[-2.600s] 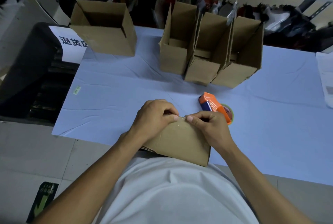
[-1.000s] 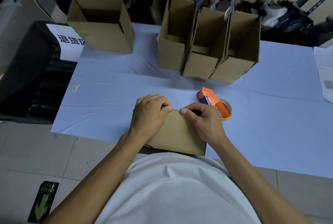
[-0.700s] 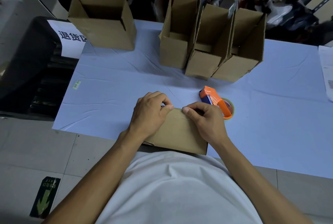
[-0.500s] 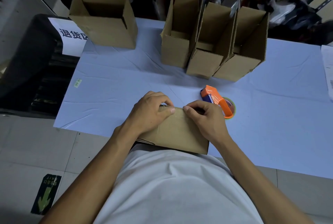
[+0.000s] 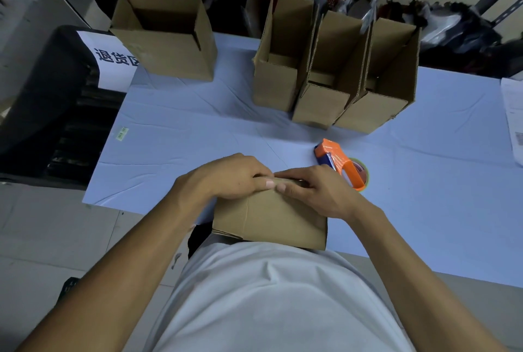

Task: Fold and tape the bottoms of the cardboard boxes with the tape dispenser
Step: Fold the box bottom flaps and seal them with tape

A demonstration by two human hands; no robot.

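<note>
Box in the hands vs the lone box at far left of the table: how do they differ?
The held box sits at the table's near edge, gripped by the left hand and right hand; the far-left box stands alone, untouched. The far-left box shows an open top; the held box shows closed cardboard faces. Both are plain brown.

The top of the near cardboard box (image 5: 271, 216) lies under the left hand (image 5: 229, 179) and the right hand (image 5: 317, 190), so its flaps cannot be seen. The tape dispenser (image 5: 341, 165) is partly covered by the right hand. The white sign (image 5: 109, 60) is cut short by the far-left box (image 5: 167, 37) — its last character unreadable. The paper sheet (image 5: 513, 119) runs off the right edge, its print too small to read, and the small label (image 5: 122, 133) on the table (image 5: 198, 131) likewise.
</note>
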